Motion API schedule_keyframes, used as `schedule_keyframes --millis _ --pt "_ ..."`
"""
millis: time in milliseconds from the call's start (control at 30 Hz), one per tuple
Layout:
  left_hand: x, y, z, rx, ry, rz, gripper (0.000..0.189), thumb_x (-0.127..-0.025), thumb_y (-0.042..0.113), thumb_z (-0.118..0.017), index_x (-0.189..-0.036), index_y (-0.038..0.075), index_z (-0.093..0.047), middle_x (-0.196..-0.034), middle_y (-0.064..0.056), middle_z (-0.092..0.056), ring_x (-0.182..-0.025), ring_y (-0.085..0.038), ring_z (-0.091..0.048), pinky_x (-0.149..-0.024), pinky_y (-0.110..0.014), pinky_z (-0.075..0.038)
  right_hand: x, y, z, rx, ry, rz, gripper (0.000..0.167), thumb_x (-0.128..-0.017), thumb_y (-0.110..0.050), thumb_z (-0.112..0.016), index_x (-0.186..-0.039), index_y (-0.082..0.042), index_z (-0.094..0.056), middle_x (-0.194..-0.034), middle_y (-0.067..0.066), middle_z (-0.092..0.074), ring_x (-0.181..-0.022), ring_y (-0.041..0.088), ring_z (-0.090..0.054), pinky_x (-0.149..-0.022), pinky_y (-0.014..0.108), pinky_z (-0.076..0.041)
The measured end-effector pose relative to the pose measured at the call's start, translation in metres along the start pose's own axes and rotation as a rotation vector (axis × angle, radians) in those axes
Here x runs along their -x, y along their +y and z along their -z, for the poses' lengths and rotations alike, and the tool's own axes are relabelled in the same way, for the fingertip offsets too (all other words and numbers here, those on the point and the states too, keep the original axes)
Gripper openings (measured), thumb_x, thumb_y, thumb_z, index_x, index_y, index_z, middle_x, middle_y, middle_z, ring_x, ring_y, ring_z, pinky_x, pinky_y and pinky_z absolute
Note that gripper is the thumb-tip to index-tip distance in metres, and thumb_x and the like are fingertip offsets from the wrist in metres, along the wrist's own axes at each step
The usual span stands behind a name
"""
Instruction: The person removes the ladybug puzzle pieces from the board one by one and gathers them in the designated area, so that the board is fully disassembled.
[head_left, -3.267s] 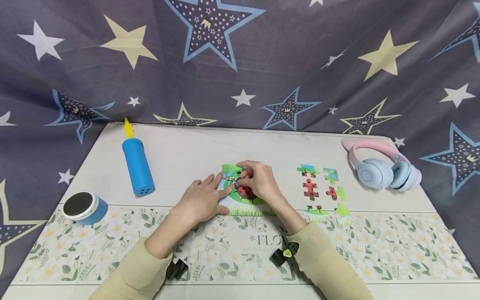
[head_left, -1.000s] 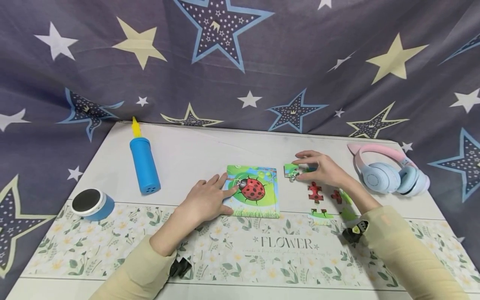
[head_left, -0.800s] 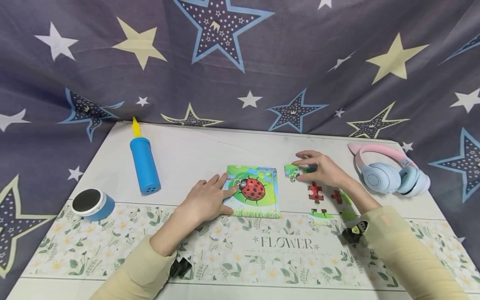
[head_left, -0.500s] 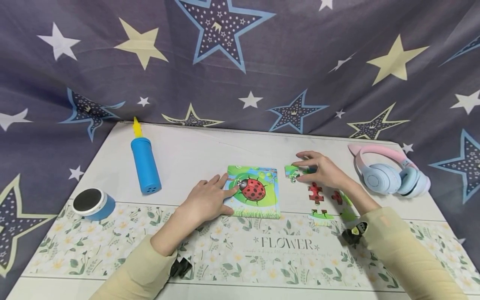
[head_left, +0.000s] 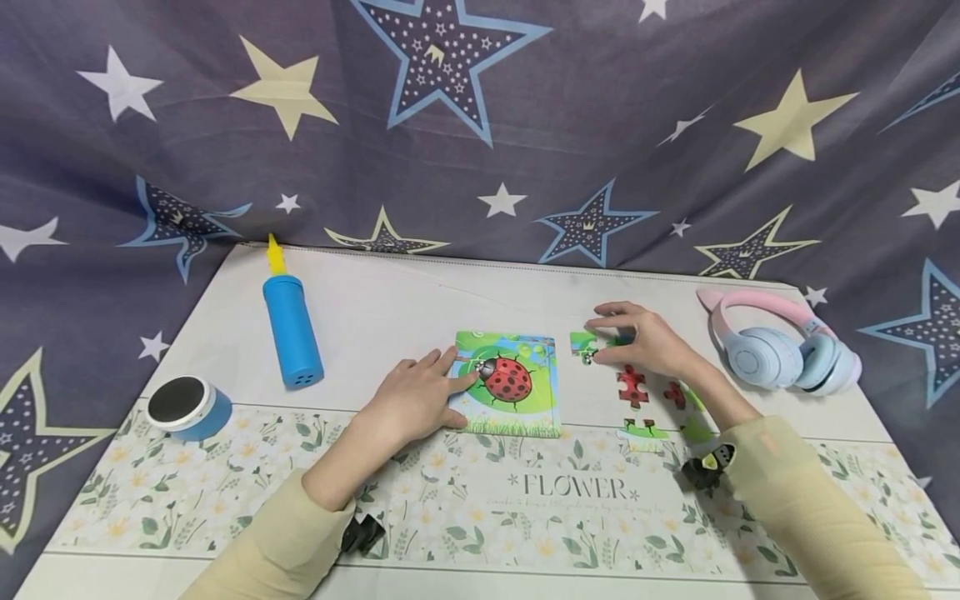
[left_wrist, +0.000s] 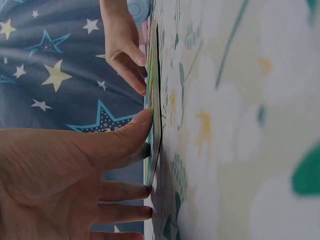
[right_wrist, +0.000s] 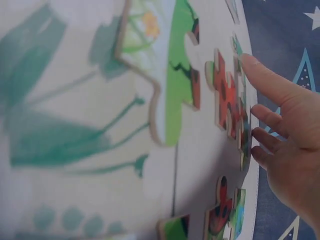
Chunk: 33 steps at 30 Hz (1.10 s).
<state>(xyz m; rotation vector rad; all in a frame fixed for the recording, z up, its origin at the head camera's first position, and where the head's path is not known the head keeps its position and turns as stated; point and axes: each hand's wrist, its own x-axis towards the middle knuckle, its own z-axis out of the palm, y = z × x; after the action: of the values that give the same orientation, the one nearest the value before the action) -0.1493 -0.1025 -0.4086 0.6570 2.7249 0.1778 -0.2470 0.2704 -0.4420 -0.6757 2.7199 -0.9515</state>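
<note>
My left hand (head_left: 412, 398) rests at the left edge of a square ladybug picture board (head_left: 534, 408), its straight fingers spread on the board and table. In the left wrist view, the thumb tip touches the board's edge. To the right, my right hand (head_left: 651, 340) pinches a green and blue jigsaw puzzle piece (head_left: 579, 342) between thumb and index finger, low at the table. That piece sits beside another top piece, partly hidden by the hand. Below lie a red piece (head_left: 632, 387) and a green-edged piece (head_left: 643, 430). Several right-hand pieces are partly covered by the forearm.
A blue hand pump (head_left: 292, 333) with a yellow nozzle lies at the left, behind a blue jar-like container (head_left: 187, 408) with a dark top. Pink and blue headphones (head_left: 765, 358) lie at the far right. A starry curtain (head_left: 480, 125) hangs behind the table.
Since the oldest frame, my right hand has moved right from the ladybug board to the loose pieces, bringing a piece to their top left. Over the last second both hands stay nearly still.
</note>
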Motion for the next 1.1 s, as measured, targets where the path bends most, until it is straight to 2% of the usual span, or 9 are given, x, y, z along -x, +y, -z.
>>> schedule_keyframes --millis 167,300,500,633,767,933,1000,1100 --pt "0.000 0.000 0.001 0.010 0.009 -0.003 0.068 -0.092 0.046 -0.072 -0.153 0.026 -0.052 -0.168 -0.019 -0.032 -0.153 -0.041 -0.037 -0.118 -0.060 -0.039 -0.002 -0.003 0.000 -0.047 0.085 -0.027 0.047 -0.093 -0.021 -0.078 -0.137 -0.008 -0.067 -0.152 0.020 -0.052 -0.146 0.041 -0.043 -0.118 0.062 -0.039" --pt "-0.001 -0.001 0.001 0.011 0.022 -0.006 0.067 -0.091 0.046 -0.073 -0.152 0.026 -0.053 -0.167 -0.019 -0.034 -0.151 -0.041 -0.039 -0.117 -0.060 -0.040 -0.006 -0.014 0.001 -0.156 0.201 -0.017 0.040 -0.095 -0.017 -0.075 -0.133 -0.004 -0.069 -0.148 0.021 -0.056 -0.145 0.040 -0.046 -0.124 0.061 -0.033" --pt "0.000 -0.001 0.001 0.018 0.042 -0.001 0.066 -0.090 0.045 -0.074 -0.150 0.025 -0.056 -0.166 -0.021 -0.036 -0.150 -0.042 -0.041 -0.118 -0.060 -0.039 -0.010 -0.041 -0.003 -0.358 0.355 -0.035 0.035 -0.097 -0.016 -0.072 -0.130 -0.003 -0.070 -0.141 0.015 -0.064 -0.136 0.019 -0.057 -0.122 0.043 -0.041" --pt "0.000 -0.001 0.001 0.016 0.062 -0.013 0.066 -0.088 0.044 -0.076 -0.148 0.024 -0.058 -0.164 -0.021 -0.039 -0.148 -0.042 -0.043 -0.117 -0.061 -0.040 -0.012 -0.059 -0.010 -0.451 0.417 -0.045 0.035 -0.097 -0.017 -0.073 -0.130 -0.005 -0.071 -0.135 0.010 -0.067 -0.122 0.006 -0.064 -0.113 0.028 -0.050" --pt "0.000 -0.004 0.002 0.001 0.098 -0.032 0.065 -0.089 0.046 -0.076 -0.147 0.023 -0.059 -0.164 -0.020 -0.039 -0.147 -0.041 -0.045 -0.117 -0.060 -0.041 -0.016 -0.073 -0.017 -0.527 0.432 -0.049 0.035 -0.097 -0.017 -0.074 -0.129 -0.005 -0.071 -0.132 0.003 -0.068 -0.117 0.006 -0.067 -0.101 0.016 -0.054" --pt "0.002 -0.009 0.008 0.002 0.171 -0.030 0.065 -0.092 0.045 -0.074 -0.149 0.018 -0.057 -0.162 -0.020 -0.043 -0.145 -0.041 -0.048 -0.117 -0.062 -0.042 -0.021 -0.087 -0.028 -0.548 0.412 -0.041 0.034 -0.096 -0.017 -0.074 -0.128 -0.005 -0.071 -0.133 0.006 -0.068 -0.118 0.013 -0.068 -0.097 0.016 -0.056" --pt "0.002 -0.012 0.010 0.009 0.175 -0.008 0.068 -0.094 0.046 -0.071 -0.152 0.015 -0.053 -0.162 -0.019 -0.042 -0.146 -0.042 -0.046 -0.117 -0.062 -0.041 -0.023 -0.092 -0.034 -0.542 0.397 -0.037 0.033 -0.096 -0.016 -0.074 -0.128 -0.005 -0.072 -0.133 0.010 -0.069 -0.120 0.018 -0.068 -0.098 0.017 -0.056" --pt "0.002 -0.015 0.013 0.017 0.149 0.040 0.074 -0.097 0.049 -0.066 -0.157 0.011 -0.044 -0.165 -0.020 -0.036 -0.150 -0.043 -0.041 -0.119 -0.062 -0.038 -0.026 -0.101 -0.042 -0.544 0.359 -0.037 0.032 -0.096 -0.012 -0.073 -0.127 -0.005 -0.072 -0.133 0.018 -0.068 -0.119 0.024 -0.068 -0.098 0.017 -0.056"
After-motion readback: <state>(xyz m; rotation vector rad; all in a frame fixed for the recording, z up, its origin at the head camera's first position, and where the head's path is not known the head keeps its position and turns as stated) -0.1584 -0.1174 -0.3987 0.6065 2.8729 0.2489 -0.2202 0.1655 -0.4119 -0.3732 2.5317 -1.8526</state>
